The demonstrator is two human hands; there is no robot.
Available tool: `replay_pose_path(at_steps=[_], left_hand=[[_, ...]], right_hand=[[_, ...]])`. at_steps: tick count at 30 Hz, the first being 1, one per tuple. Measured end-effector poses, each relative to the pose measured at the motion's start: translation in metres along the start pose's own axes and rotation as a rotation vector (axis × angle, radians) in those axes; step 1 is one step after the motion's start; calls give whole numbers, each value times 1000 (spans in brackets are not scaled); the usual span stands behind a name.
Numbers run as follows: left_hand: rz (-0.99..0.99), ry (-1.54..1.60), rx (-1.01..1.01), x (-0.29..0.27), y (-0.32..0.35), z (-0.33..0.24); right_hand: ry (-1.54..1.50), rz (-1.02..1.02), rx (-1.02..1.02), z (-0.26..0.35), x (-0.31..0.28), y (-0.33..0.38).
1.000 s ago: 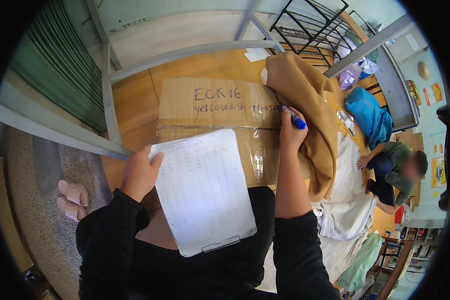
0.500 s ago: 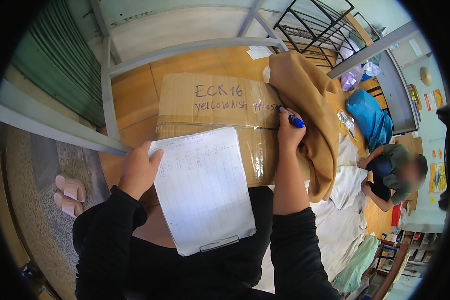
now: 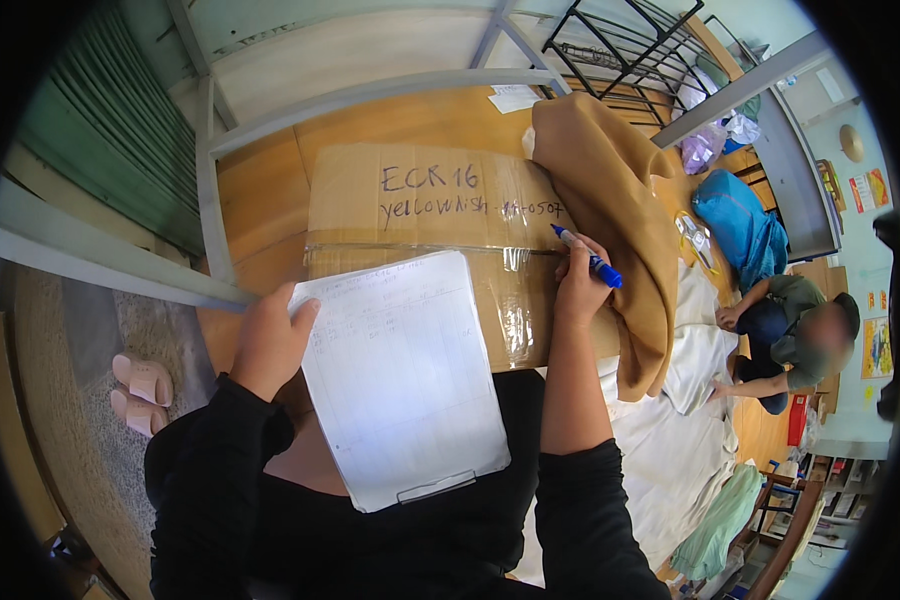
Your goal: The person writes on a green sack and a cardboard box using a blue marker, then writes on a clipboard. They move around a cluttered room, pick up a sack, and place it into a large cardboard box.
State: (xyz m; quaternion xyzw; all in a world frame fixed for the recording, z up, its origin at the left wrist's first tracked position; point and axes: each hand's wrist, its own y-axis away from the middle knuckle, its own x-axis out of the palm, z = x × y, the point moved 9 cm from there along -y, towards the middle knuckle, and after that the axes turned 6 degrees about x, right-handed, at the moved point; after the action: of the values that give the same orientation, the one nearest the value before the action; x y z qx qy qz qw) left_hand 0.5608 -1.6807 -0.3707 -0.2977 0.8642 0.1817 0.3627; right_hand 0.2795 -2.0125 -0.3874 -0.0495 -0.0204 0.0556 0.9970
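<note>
A blue marker (image 3: 592,262) is gripped in my right hand (image 3: 579,282), its dark tip pointing up and left. That tip sits just below the end of the handwriting on a brown cardboard box (image 3: 350,200), which has clear tape across its top. My left hand (image 3: 271,338) pinches the upper left edge of a clipboard with white lined paper (image 3: 400,380), thumb on top of the sheets. The paper bears faint handwritten columns, and the clip lies at its near end. The clipboard overlaps the near part of the box.
Tan leather-like material (image 3: 610,220) drapes over the box's right side. Grey metal rails (image 3: 370,92) run behind and left. Pink slippers (image 3: 142,380) stand on the floor at left. At right a person (image 3: 795,335) crouches beside white sheets (image 3: 660,460) and a blue sack (image 3: 740,222).
My right hand has drawn the marker slightly down, off the box's written line, where more handwriting now shows. The crouching person's lower hand has shifted left and down.
</note>
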Motion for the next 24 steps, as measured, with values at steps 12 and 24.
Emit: replay_pose_path(at_steps=[12, 24], left_hand=[[-17, -40, 1, -1, 3, 0], [3, -49, -15, -2, 4, -2]], right_hand=[[53, 5, -13, 1, 4, 2], [79, 28, -35, 3, 5, 3]])
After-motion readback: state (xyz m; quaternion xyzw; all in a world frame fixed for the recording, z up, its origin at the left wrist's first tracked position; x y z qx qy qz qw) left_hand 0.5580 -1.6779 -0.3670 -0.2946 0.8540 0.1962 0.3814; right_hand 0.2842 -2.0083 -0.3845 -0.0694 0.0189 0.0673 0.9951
